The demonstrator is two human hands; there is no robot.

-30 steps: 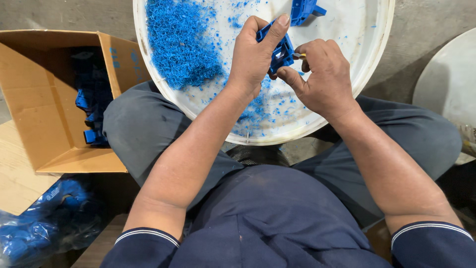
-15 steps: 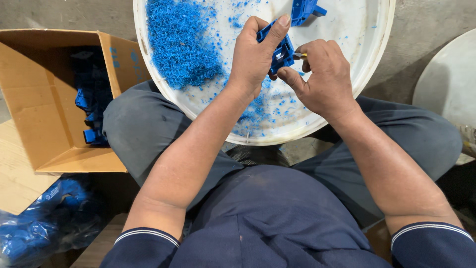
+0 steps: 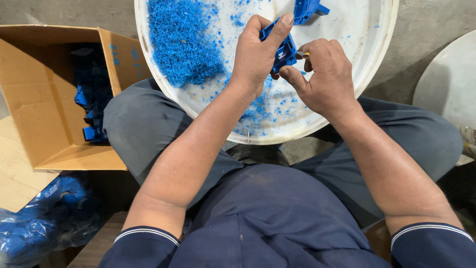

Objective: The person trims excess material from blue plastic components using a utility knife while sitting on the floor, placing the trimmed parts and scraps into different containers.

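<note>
1. A white round tray rests on the lap, a blue shavings heap at its left.
2. The left hand clasps a blue plastic part above the tray, its long axis tilted.
3. The right hand touches the part's right side, clenched on a small, mostly hidden tool.

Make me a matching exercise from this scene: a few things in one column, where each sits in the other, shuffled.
Things:
1. blue plastic part
2. heap of blue shavings
3. cardboard box
4. clear bag of blue pieces

Places:
A. on the floor, bottom left
B. beside the left knee
C. in the white tray
D. in the left hand, right hand touching

Pairs: 1-D, 2-C, 3-B, 4-A
</note>
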